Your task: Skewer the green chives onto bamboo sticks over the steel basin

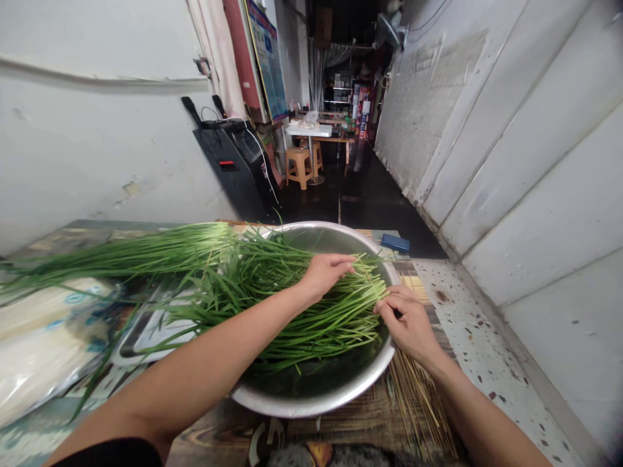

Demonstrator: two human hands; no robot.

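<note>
A wide metal basin [311, 405] holds a large heap of garlic chives [316, 324], their pale cut ends pointing right. Over the heap reaches my left hand [327, 274], its fingers pinched together at the stalks near the far right side. My right hand [405, 319] is at the basin's right rim, thumb and forefinger closed on the stalk ends. Whether anything thin is also between those fingers, I cannot make out. Bamboo skewers [421, 402] lie on the table beneath my right forearm, and paler sticks show just beyond that hand.
Another bundle of chives [185, 250] lies left of the basin, above a metal tray [141, 331] and clear plastic bags [43, 344]. A small blue box [395, 243] sits near the table's far edge. Beyond are a black machine [233, 162], stools [299, 165] and a white table [309, 130].
</note>
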